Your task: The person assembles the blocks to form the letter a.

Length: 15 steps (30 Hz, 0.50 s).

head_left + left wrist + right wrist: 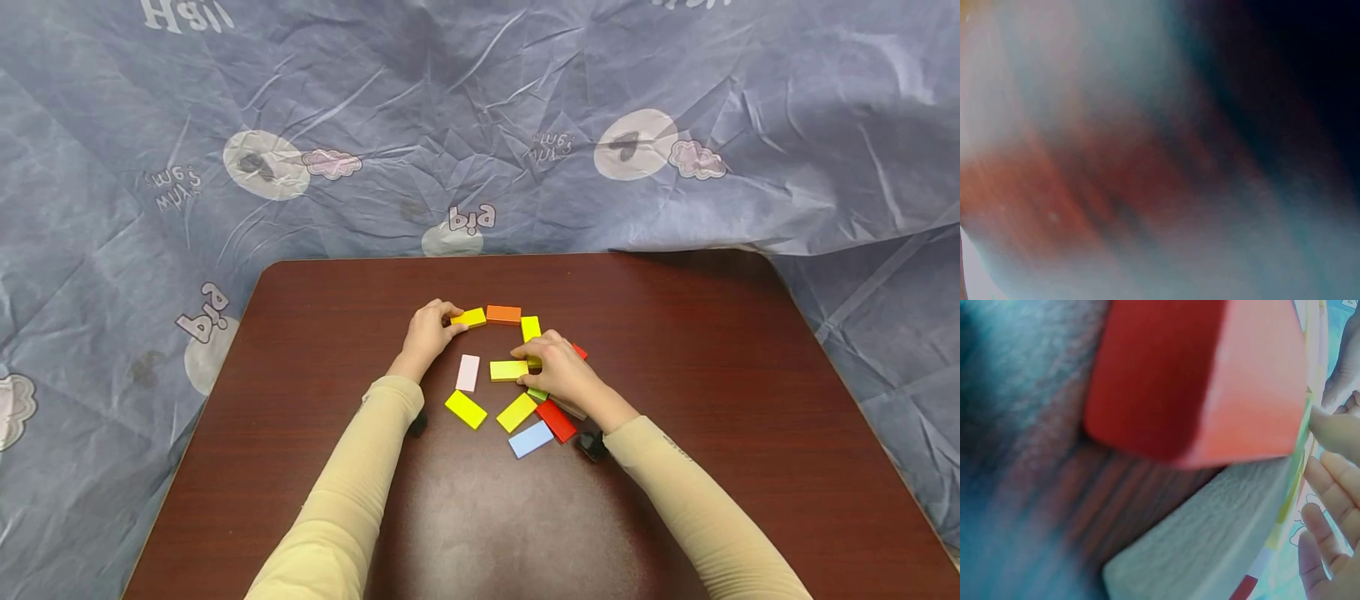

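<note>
Left hand (429,332) pinches far yellow block (471,317), left of orange block (503,315) on desk (337,321) | right hand (557,367): I can't tell its grip | block likely light, stiff, slick; I'd hold long sides

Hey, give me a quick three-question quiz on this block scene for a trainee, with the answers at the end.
1. Multiple choice: in the head view, what colour is the block just right of the yellow block that the left hand pinches? A) red B) orange C) green
2. True or false: in the head view, the blue block appears lower than the pink block.
3. Short answer: which wrist view is too blurred to make out any block?

Key:
1. B, the orange block
2. True
3. The left wrist view
</note>
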### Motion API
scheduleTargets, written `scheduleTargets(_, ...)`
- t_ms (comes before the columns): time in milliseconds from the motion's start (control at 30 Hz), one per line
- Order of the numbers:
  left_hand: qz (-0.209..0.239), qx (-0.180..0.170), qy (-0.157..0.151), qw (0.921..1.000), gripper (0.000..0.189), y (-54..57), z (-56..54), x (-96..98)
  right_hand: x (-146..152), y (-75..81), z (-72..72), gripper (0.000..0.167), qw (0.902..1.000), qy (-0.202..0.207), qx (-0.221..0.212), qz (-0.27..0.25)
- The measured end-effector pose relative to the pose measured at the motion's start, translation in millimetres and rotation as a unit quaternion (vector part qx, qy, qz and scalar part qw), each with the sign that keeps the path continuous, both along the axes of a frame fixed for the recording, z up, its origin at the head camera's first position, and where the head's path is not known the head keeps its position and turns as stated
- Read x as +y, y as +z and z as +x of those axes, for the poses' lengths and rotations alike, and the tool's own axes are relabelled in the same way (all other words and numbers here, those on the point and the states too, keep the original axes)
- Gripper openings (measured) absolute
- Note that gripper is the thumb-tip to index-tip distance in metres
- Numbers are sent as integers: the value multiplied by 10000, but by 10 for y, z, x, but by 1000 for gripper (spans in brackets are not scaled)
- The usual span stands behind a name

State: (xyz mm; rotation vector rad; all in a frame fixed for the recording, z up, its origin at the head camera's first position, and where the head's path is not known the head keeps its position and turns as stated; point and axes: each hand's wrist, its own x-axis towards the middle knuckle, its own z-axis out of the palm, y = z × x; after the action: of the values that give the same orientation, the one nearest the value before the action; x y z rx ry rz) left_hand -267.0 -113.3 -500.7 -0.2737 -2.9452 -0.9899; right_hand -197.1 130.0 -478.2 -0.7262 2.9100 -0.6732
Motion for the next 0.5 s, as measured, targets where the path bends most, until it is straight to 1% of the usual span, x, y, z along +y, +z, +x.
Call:
scheduleTargets(100, -4, 12, -10, 10000, 28, 9, 0, 1, -28, 35, -11, 43, 9999, 95, 25, -64)
scheduleTargets(267, -2, 24, -9, 10000, 29, 12, -5, 3, -167, 123, -51, 39, 9990, 399, 67, -200)
scheduleTargets(367, -5, 15, -19, 10000, 29, 8, 0, -1, -291, 160, -73, 41, 9982, 566, -8, -187)
scheduleTargets(500, 35, -28, -32, 10000, 28, 4, 10, -8, -452, 181, -90, 41, 9957, 922, -22, -79)
